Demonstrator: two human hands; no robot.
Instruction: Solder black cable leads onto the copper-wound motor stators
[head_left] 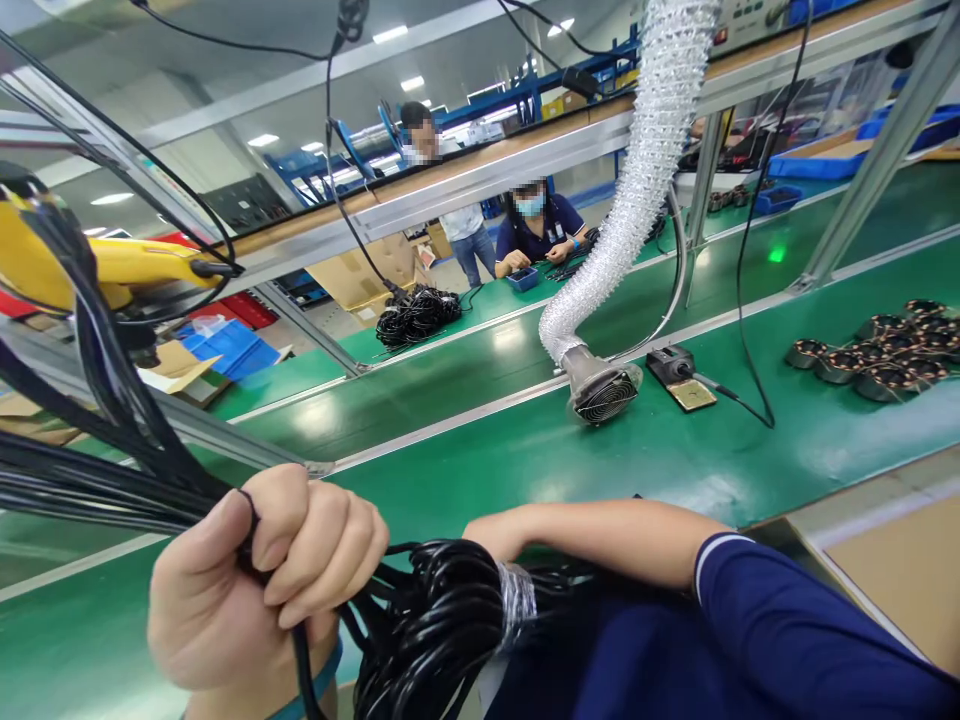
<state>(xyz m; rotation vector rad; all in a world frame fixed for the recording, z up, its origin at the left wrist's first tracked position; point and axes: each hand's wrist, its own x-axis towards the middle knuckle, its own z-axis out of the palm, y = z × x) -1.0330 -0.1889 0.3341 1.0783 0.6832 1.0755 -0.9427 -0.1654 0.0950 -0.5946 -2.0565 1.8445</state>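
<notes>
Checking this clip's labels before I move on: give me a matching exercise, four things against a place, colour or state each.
1. Left hand
2. Ribbed hose
3. Coiled bundle
4. Copper-wound rings

A. bound with clear wrap
B. on the green bench, far right of picture
C. closed around black cables
D. silvery, coming down from above

Pairs: 1-C, 2-D, 3-A, 4-B

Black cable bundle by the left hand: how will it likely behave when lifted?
The black cable bundle will probably flop outside its shiny wrap, since it bulges loosely there. It may feel heavy for its size, so many strands are packed together. Its glossy surface could be slightly slippery.
</notes>
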